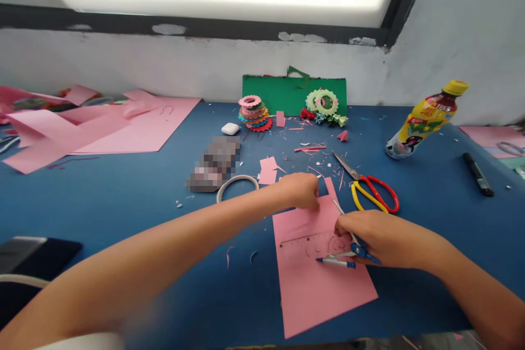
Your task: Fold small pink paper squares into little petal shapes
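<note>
A pink sheet of paper [311, 295] lies on the blue table with a clear plastic ruler [303, 244] across it. My right hand [373, 232] is closed around a drawing compass [357, 250] with a blue hinge. One metal leg points up past the fingers, and the leg with the blue-tipped pencil part lies over the sheet. At the sheet's top edge, my left hand [305, 191] is curled closed with its fingertips down; anything in it is hidden. A narrow pink strip [330, 188] is just beyond. Scissors [369, 186] with red and yellow handles lie near my right hand.
Paper scraps [268, 169] litter the middle. A tape roll [238, 179], a pixelated dark object [215, 164] and a white case [230, 129] are left of them. Behind stand stacked paper rings [254, 114] and a green board [283, 90]. A bottle [422, 123] and black marker [478, 174] are right.
</note>
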`<state>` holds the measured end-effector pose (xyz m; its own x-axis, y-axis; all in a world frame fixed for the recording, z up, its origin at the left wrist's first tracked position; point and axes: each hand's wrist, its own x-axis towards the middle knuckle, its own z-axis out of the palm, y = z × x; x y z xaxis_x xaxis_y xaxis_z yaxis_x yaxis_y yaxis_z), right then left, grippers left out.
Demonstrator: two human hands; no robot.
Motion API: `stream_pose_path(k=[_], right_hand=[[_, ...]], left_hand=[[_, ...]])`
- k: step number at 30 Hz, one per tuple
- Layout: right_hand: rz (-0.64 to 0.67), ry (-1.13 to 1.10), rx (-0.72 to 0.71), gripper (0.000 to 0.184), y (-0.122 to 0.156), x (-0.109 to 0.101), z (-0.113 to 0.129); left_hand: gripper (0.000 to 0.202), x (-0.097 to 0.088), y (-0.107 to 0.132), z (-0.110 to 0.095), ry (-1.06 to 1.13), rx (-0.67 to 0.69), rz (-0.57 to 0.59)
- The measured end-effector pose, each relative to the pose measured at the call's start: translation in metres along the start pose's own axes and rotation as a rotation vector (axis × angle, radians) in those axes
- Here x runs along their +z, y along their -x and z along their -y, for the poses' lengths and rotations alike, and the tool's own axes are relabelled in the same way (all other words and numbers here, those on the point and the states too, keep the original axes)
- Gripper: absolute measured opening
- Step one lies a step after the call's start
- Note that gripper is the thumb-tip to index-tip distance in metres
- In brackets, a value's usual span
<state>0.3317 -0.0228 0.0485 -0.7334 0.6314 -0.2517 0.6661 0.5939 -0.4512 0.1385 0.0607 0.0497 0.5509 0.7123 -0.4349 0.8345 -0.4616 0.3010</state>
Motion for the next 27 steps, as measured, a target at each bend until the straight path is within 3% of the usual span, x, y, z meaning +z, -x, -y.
stream_pose_path(k=[4,10,13,16,19,23,25,27], right_hand=[[-0.006,-0.012,-0.016,0.019,-0.002,0.001,0.001],[0.019,-0.021,-0.012,0.014,-0.006,0.002,0.008],[0.065,-0.005,-0.002,0.014,-0.007,0.003,0.009],[0.100,0.024,0.004,0.017,-0.007,0.004,0.009],[0.101,0.014,0.001,0.015,-0.007,0.004,0.008],[0.030,-0.041,-0.036,0.019,-0.009,0.007,0.008],[-0.017,-0.036,-0.041,0.020,-0.012,0.011,0.007],[-0.060,-0.015,-0.041,0.017,-0.015,0.017,0.006]], left_hand=[[0.025,-0.001,0.001,0.012,0.105,0.025,0.068],[0.061,0.012,0.008,-0.001,0.069,-0.002,-0.048],[0.055,0.015,0.009,-0.008,0.028,0.006,-0.051],[0.027,0.015,0.009,-0.008,0.046,0.051,-0.021],[0.013,0.010,0.010,0.002,0.120,0.077,-0.024],[0.023,0.003,0.019,0.030,0.264,0.041,-0.074],[0.029,0.005,0.027,0.046,0.364,-0.017,-0.138],[0.032,0.015,0.038,0.060,0.620,-0.129,-0.221]])
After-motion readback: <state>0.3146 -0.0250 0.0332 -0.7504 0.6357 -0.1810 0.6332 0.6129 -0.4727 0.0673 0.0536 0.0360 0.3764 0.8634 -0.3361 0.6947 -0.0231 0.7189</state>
